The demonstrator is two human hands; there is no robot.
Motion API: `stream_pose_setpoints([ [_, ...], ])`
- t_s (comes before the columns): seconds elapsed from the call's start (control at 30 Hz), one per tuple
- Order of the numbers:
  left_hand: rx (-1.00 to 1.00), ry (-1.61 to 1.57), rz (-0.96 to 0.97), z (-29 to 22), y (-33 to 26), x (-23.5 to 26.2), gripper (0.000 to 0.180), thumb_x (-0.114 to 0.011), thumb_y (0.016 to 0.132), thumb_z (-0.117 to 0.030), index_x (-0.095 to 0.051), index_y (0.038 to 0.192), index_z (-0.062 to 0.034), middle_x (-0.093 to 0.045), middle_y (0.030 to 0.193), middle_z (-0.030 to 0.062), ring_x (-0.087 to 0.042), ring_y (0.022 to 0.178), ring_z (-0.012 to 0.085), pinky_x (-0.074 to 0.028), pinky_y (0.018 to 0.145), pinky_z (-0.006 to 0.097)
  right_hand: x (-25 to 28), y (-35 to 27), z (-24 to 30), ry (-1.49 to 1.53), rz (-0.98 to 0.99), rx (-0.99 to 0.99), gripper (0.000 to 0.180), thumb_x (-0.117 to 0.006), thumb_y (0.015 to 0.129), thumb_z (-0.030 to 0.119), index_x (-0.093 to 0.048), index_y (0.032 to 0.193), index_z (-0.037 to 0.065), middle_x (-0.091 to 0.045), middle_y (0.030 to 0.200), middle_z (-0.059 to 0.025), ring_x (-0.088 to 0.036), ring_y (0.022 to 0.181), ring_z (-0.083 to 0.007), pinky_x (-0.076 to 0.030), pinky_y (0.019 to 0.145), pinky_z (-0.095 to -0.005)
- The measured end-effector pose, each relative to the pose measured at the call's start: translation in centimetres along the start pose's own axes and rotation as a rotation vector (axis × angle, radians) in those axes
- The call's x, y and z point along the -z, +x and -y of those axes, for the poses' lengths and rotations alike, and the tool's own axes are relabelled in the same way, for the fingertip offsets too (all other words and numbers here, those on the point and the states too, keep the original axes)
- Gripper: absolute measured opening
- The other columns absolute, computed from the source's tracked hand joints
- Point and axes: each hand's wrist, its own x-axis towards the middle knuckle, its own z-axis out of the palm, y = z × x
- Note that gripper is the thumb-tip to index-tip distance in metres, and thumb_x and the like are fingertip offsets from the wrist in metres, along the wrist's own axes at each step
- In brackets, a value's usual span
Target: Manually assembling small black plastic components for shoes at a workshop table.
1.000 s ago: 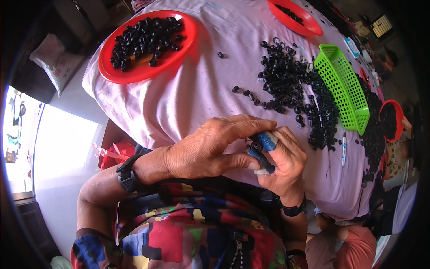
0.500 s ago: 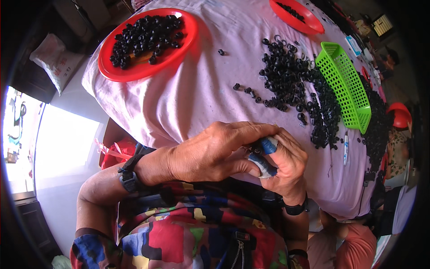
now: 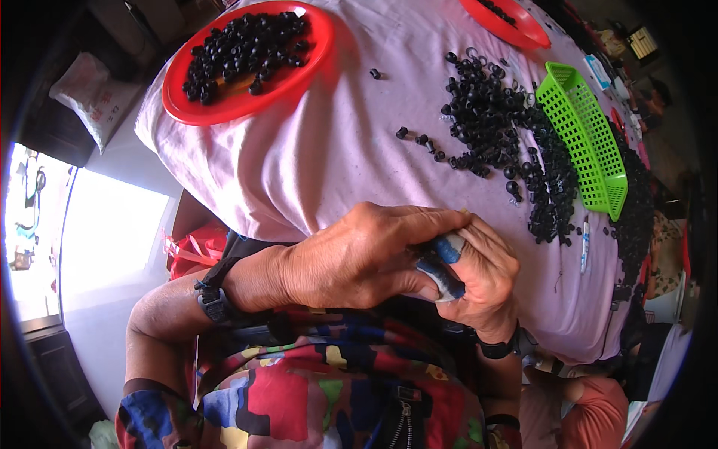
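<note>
My left hand (image 3: 363,258) and my right hand (image 3: 490,273) meet in front of my body, over the near edge of the cloth-covered table. Both are closed, fingertips pressed together. Blue-and-white wraps (image 3: 441,278) cover two digits of the right hand. Between the fingers is a dark spot, but whatever they grip is too hidden to name. Beyond the hands lies a loose pile of small black ring-like and knob-like parts (image 3: 482,112). More such black parts (image 3: 243,52) fill a red plate (image 3: 202,114) at the far left.
A green perforated basket (image 3: 583,138) stands right of the pile, with a white-and-blue pen (image 3: 585,247) nearer me. Another red plate (image 3: 516,34) is at the far right. A red plastic bag (image 3: 196,247) sits below the table's left edge. Someone in salmon clothing (image 3: 594,411) is at right.
The tabletop things sit slightly higher and further right in view. My hands remain pressed together with nearly the same grip; the small dark piece between the fingers shows less than before.
</note>
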Motion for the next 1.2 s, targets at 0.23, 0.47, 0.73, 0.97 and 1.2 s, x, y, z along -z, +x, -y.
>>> stream_pose_setpoints([
  [0.23, -0.061, 0.038, -0.033, -0.4, 0.4, -0.3, 0.078, -0.084, 0.083, -0.023, -0.048, 0.146, 0.0048, -0.066, 0.13, 0.0216, -0.066, 0.12, 0.0325, -0.053, 0.1, 0.04, 0.8, 0.2, 0.3, -0.09, -0.038, 0.002, 0.044, -0.077, 0.066, 0.013, -0.071, 0.105, -0.005, -0.07, 0.098, -0.0197, -0.069, 0.085, -0.0375, -0.057, 0.077, -0.0431],
  [0.47, 0.567, -0.538, -0.04, -1.1, 0.9, 0.6, 0.04, -0.069, 0.1, -0.029, -0.064, 0.125, 0.0023, -0.073, 0.103, 0.0073, -0.069, 0.095, 0.0122, -0.056, 0.085, 0.028, -0.1, 1.0, 0.1, -0.231, -0.214, 0.044, 0.037, -0.072, 0.069, -0.001, -0.07, 0.106, -0.007, -0.072, 0.096, -0.016, -0.069, 0.083, -0.0335, -0.058, 0.071, -0.0407],
  [0.73, 0.655, -0.749, -0.034, -1.1, 0.9, 0.7, 0.037, -0.061, 0.105, -0.031, -0.068, 0.123, 0.0002, -0.075, 0.106, 0.0075, -0.072, 0.093, 0.0142, -0.058, 0.084, 0.028, -0.6, 0.9, -0.4, -0.133, -0.253, -0.003, 0.032, -0.072, 0.077, 0.001, -0.07, 0.108, -0.006, -0.071, 0.096, -0.0168, -0.068, 0.082, -0.0342, -0.057, 0.071, -0.0398],
  [0.97, 0.65, -0.923, -0.095, -0.5, 0.5, 0.4, 0.045, -0.056, 0.106, -0.036, -0.066, 0.126, 0.0028, -0.072, 0.113, 0.0111, -0.07, 0.105, 0.021, -0.057, 0.087, 0.03, -0.3, 0.5, -0.8, -0.148, -0.242, 0.009, 0.027, -0.075, 0.081, 0.004, -0.07, 0.106, -0.005, -0.072, 0.095, -0.0161, -0.068, 0.081, -0.0344, -0.056, 0.072, -0.0396],
  [1.2, 0.659, -0.745, -0.076, -0.9, 0.6, 0.5, 0.031, -0.065, 0.103, -0.028, -0.071, 0.119, -0.0024, -0.075, 0.102, 0.0065, -0.071, 0.09, 0.0119, -0.058, 0.082, 0.026, -0.7, 0.5, -1.1, -0.162, -0.215, 0.046, 0.038, -0.075, 0.075, 0.004, -0.069, 0.111, -0.007, -0.072, 0.101, -0.0176, -0.068, 0.086, -0.0342, -0.057, 0.074, -0.0407],
])
